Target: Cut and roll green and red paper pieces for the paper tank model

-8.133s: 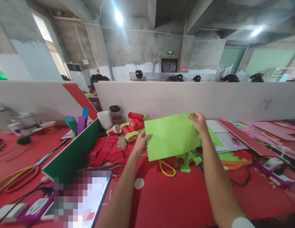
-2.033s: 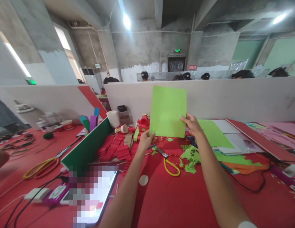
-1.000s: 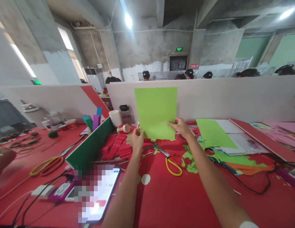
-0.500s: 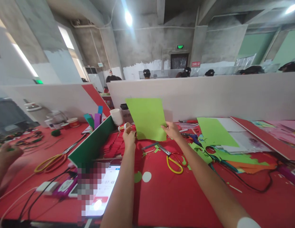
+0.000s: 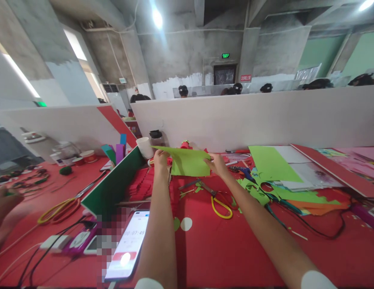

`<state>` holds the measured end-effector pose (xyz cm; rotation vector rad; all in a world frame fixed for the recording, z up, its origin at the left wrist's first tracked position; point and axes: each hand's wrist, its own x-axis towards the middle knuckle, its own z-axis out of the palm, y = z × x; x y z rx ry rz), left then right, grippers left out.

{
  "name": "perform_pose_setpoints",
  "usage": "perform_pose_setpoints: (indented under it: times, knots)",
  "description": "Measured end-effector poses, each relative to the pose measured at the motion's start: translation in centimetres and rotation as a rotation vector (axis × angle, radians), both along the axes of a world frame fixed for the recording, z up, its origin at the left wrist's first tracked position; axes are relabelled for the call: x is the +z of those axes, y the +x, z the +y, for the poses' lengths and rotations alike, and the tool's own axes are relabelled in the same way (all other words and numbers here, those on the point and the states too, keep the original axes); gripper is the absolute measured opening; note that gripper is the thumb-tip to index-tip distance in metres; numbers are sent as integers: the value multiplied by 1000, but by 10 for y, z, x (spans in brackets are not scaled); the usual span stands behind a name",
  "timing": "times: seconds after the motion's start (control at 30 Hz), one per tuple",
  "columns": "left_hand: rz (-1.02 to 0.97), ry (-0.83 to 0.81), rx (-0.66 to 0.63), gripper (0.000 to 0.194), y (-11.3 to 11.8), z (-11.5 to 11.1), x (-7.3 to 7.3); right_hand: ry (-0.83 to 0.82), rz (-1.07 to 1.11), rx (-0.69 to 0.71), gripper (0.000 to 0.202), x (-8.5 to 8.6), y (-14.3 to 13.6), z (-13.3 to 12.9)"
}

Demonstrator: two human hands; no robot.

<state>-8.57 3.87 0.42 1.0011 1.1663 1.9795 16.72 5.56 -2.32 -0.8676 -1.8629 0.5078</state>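
A light green sheet of paper [image 5: 189, 162] is held up over the red table between my hands, tipped so that it looks short and slightly bent. My left hand [image 5: 161, 160] grips its left side; my right hand [image 5: 216, 163] pinches the right edge between thumb and fingers. Under the sheet lie scissors with yellow and red handles [image 5: 222, 206], their blades pointing away to the left. Nearer me are a white paper disc [image 5: 186, 224] and a green disc [image 5: 176, 223], partly covered by my left forearm. Stacked red pieces [image 5: 141, 182] sit left of my left wrist.
A phone [image 5: 128, 245] showing a timer lies left of my forearm, beside a green divider board [image 5: 114, 184]. Green scraps [image 5: 254, 190], teal-handled scissors [image 5: 285, 206] and another green sheet [image 5: 272, 164] lie right. Another person's hand [image 5: 6, 200] is at far left. A white partition [image 5: 250, 120] stands behind.
The green sheet has gone from nearly upright to tipped flatter, its top edge lower. My left hand has risen along its left side, while my right hand keeps its place. A dark-lidded jar now shows behind.
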Motion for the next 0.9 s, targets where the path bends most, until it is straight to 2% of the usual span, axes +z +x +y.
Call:
perform_pose_setpoints:
  times: [0.17, 0.23, 0.4, 0.53, 0.77, 0.9]
  knots:
    - [-115, -3, -114, 22, 9, 10, 14, -11, 20, 21, 18, -6, -1, 4]
    - [-123, -21, -118, 22, 11, 15, 18, -33, 35, 15, 16, -9, -2, 6]
    - [113, 47, -72, 29, 9, 25, 19, -57, 60, 5, 17, -14, -5, 10]
    - [146, 101, -91, 36, 6, 31, 18, -96, 99, 45, 26, -14, -6, 7]
    - [72, 203, -167, 37, 3, 22, 24, -154, 65, 21, 25, -12, -5, 7]
    - [89, 219, -168, 36, 6, 18, 28, -168, 49, 14, 18, -10, -4, 6]
